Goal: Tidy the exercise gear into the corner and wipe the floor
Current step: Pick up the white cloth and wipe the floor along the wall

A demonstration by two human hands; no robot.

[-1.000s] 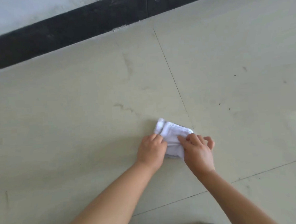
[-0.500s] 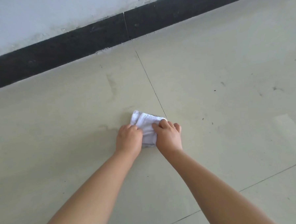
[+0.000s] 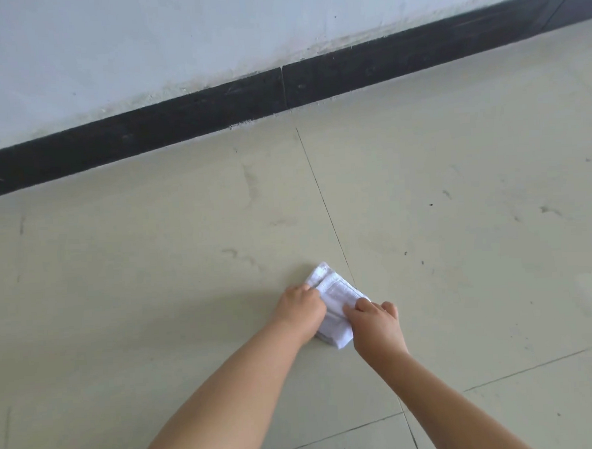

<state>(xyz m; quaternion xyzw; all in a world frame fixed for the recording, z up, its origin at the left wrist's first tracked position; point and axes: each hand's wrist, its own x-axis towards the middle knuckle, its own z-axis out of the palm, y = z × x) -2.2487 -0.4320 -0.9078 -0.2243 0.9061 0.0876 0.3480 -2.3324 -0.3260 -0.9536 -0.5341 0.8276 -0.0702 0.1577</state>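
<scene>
A folded white cloth lies flat on the pale tiled floor, just left of a tile joint. My left hand grips its left edge with curled fingers. My right hand presses down on its right side, fingers curled over the cloth's edge. Both forearms reach in from the bottom of the view. No exercise gear is in view.
A black skirting board runs along the foot of a white wall behind the cloth. Dark scuffs and specks mark the floor tiles to the right and left of the hands.
The cloth and both hands have slid to the right and nearer to me. The view has tilted up, showing more of the wall.
</scene>
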